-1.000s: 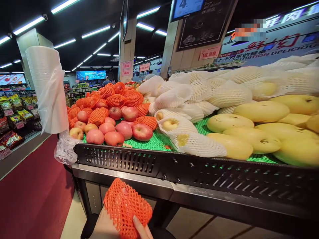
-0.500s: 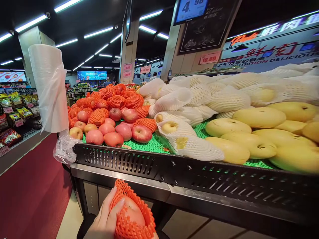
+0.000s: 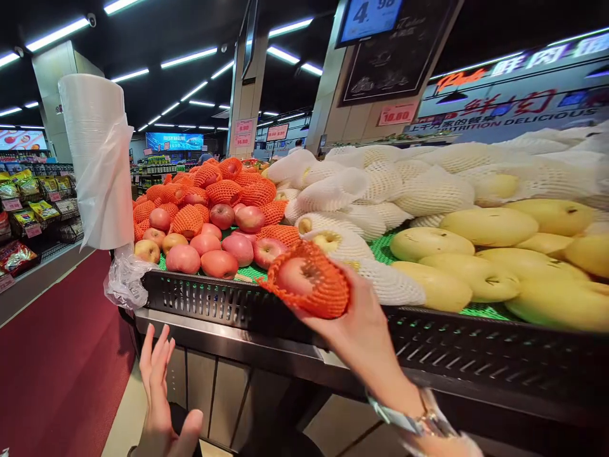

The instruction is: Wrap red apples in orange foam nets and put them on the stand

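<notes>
My right hand (image 3: 366,324) grips an apple in orange foam net (image 3: 307,279), held over the black crate rim (image 3: 228,304) beside loose apples (image 3: 209,254). My left hand (image 3: 159,393) hangs open, empty, below the stand.

Long ceiling tube lights (image 3: 188,58) glare white against a dark ceiling, and the fruit display (image 3: 295,298) below is brightly and evenly lit. Wide-angle distortion stretches the pears (image 3: 556,304) at the right edge, which look soft. The stand's underside lies in shadow.
</notes>
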Motion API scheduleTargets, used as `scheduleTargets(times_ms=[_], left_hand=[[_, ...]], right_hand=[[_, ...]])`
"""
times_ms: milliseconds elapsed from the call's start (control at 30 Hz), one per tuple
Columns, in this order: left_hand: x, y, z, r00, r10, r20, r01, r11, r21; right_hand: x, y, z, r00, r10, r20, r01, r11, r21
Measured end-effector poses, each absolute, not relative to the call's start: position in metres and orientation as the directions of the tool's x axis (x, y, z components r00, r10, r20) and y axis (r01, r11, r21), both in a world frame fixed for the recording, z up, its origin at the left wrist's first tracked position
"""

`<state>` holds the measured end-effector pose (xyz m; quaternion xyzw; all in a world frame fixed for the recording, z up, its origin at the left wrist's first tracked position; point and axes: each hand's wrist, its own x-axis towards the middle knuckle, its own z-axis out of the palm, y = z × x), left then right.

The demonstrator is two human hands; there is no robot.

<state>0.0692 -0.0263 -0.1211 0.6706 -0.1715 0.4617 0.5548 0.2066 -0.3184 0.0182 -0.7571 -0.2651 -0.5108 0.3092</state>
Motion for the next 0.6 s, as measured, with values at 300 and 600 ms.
scheduleTargets(times_ms=[300, 600], left_hand=[[0.045, -0.038, -0.087, 0.561, 0.517, 0.646, -0.573, -0.321, 0.754], [0.015, -0.064, -0.039, 0.746, 0.147, 0.65, -0.448, -0.611, 0.652]], right_hand=[[0.244, -0.351, 0.092, 0.738, 0.435, 0.516, 0.427, -0.893, 0.142], [0.245, -0.338, 0.092, 0.868, 0.307, 0.39, 0.288, -0.952, 0.108]])
